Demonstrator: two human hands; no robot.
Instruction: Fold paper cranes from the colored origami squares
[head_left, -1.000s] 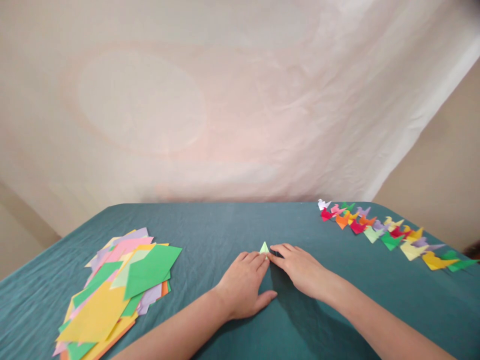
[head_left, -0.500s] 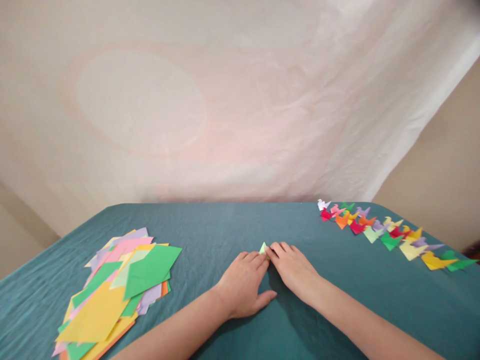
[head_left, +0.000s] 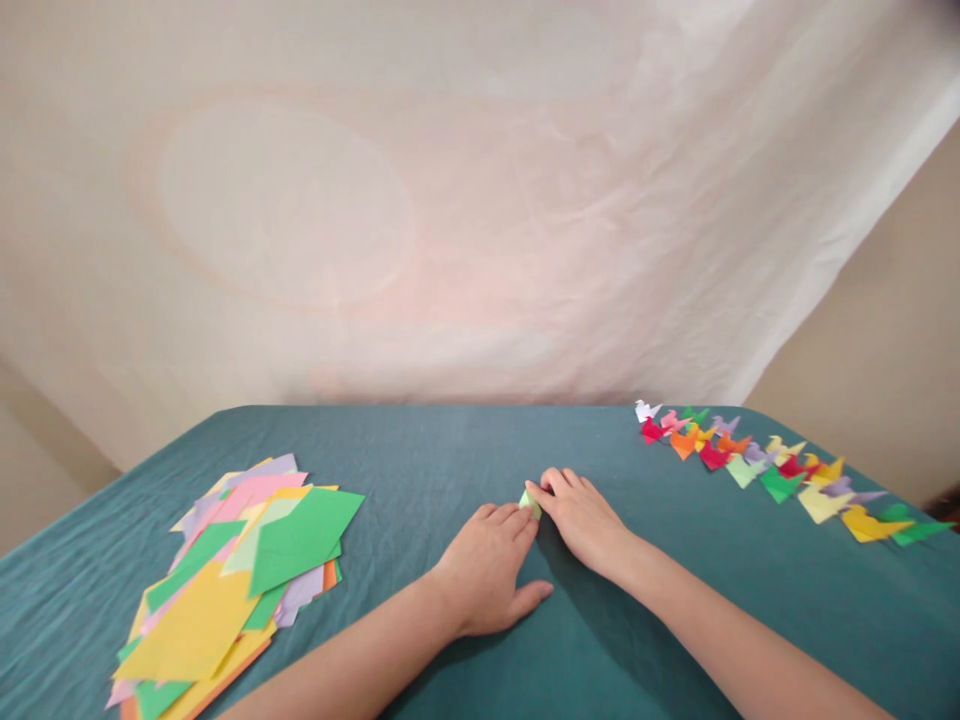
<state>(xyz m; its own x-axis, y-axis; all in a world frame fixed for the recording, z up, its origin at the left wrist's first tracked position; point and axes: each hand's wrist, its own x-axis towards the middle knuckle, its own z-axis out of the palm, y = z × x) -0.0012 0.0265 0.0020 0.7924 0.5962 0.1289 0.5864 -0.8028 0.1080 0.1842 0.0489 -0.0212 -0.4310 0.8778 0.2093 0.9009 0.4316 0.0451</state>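
A: ok so what's where on the table (head_left: 420, 460)?

B: Paper pile (head_left: 191, 625) sits on the left, sheets overlapping. Folded birds (head_left: 781, 485) run down the right side, slanting from the far edge out to the right.

A: And the middle?

B: Folded piece (head_left: 528, 500) lies there, between pile and birds. Left hand (head_left: 491, 570) is at its near left, right hand (head_left: 583, 525) at its right, fingertips touching it.

A: Behind all that?

B: Hanging sheet (head_left: 480, 200) past the far edge, bit of wall (head_left: 900, 290) to its right.

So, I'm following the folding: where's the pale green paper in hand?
In the head view, the pale green paper is slightly right of centre, at the fingertips of the left hand and right hand.
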